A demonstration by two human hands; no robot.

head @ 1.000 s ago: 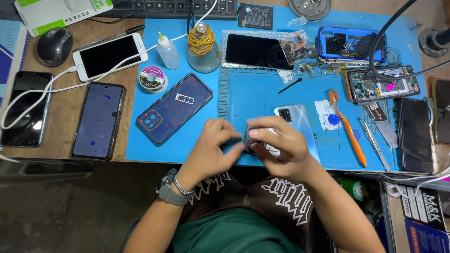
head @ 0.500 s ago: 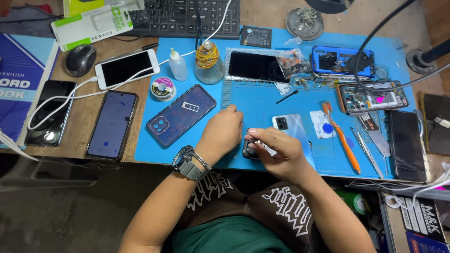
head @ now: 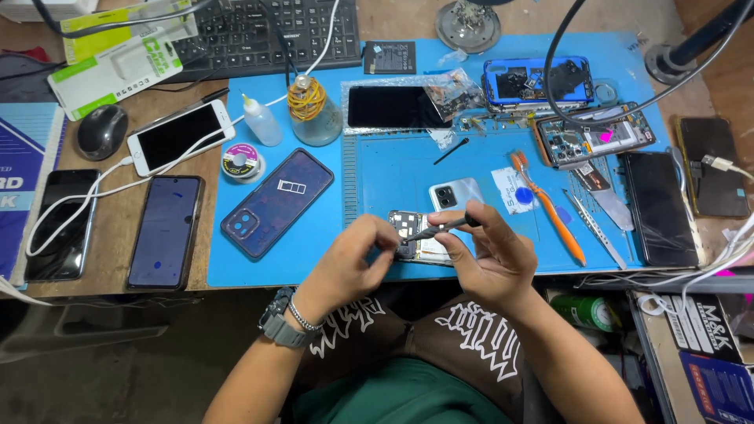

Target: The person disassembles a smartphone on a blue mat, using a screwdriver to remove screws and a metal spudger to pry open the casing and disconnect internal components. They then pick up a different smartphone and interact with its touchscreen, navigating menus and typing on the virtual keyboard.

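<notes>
Right hand (head: 491, 251) pinches a slim dark tool (head: 440, 228) between thumb and fingers, tip aimed left at the opened phone (head: 416, 243). That phone lies at the near edge of the blue mat (head: 393, 169), inner board up. Left hand (head: 353, 255) is curled, fingertips pressed together at the tool's tip over the phone's left end; whether a small part sits between them is too small to tell.

Change against half a second ago: then both hands sat low on the phone with the tool shaft angled down across it. Now the tool is raised and nearly level, and the left fingers have come up to meet its tip. Judgement: work has shifted from probing the board to handling something at the tool point, likely a tiny fastener or connector, unconfirmed.

Places, all relative to the blue mat:
- grey back cover (head: 455, 192) at centre, just beyond the opened phone.
- purple phone case (head: 276, 202) on the left part, tilted.
- orange-handled tool (head: 550, 210) right of centre.
- glass jar (head: 312, 110) with yellow coil at the far left edge.
- dark phone (head: 165, 232) off the mat, left, on the wooden desk (head: 110, 196).
</notes>
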